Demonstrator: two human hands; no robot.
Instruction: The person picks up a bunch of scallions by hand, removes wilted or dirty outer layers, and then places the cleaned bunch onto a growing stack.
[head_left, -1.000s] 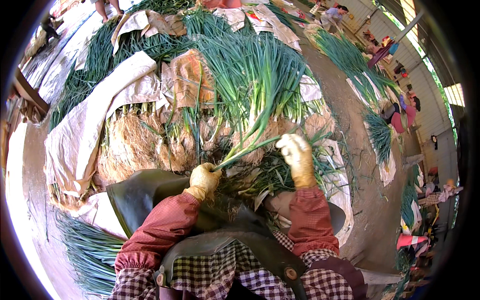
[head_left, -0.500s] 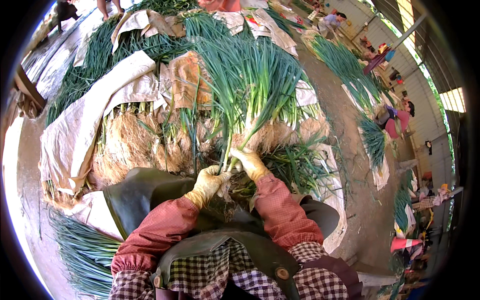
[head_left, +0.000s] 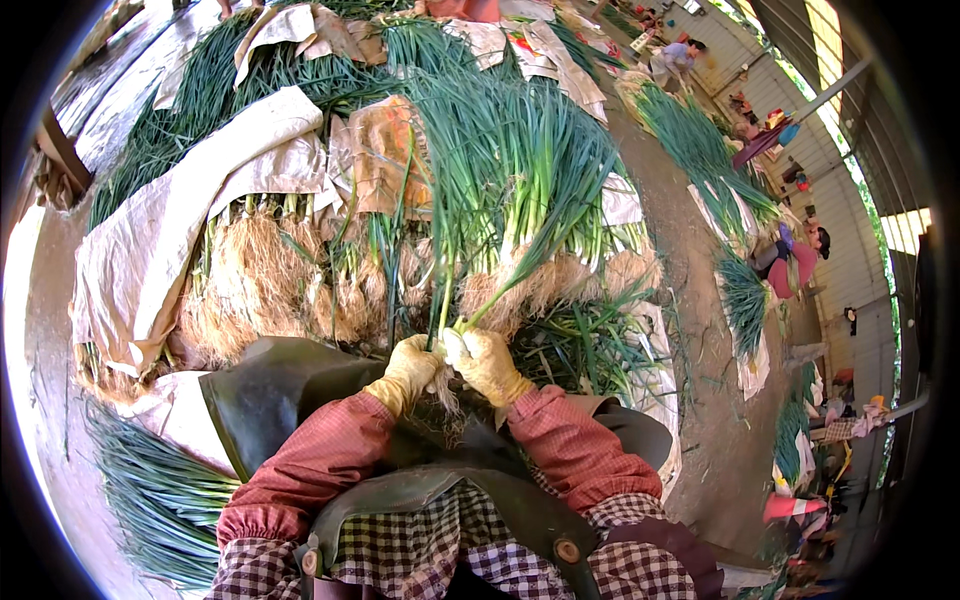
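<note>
My left hand [head_left: 406,374], in a pale yellow glove, is closed around the lower end of a green onion [head_left: 446,290], with stringy roots [head_left: 444,388] hanging below the fingers. Against it, my right hand [head_left: 486,366], gloved alike, is closed on the base of a slanting green stalk [head_left: 507,288] whose leaves reach up to the right. The fingers hide the stalk bases, so I cannot tell whether they are joined. Just beyond both hands lies a heap of green onions [head_left: 530,190], roots toward me.
Pale sacks [head_left: 250,130] and a brown sack [head_left: 383,160] cover parts of the heap. Bushy roots [head_left: 255,285] line its near side. Loose leaves [head_left: 580,350] lie to the right, and more onions [head_left: 160,495] at lower left. People [head_left: 795,265] sit by other heaps at right.
My right hand has moved down and a little left, closing more tightly beside the left hand. The slanting stalk has shifted down with it. My left hand has hardly moved.
</note>
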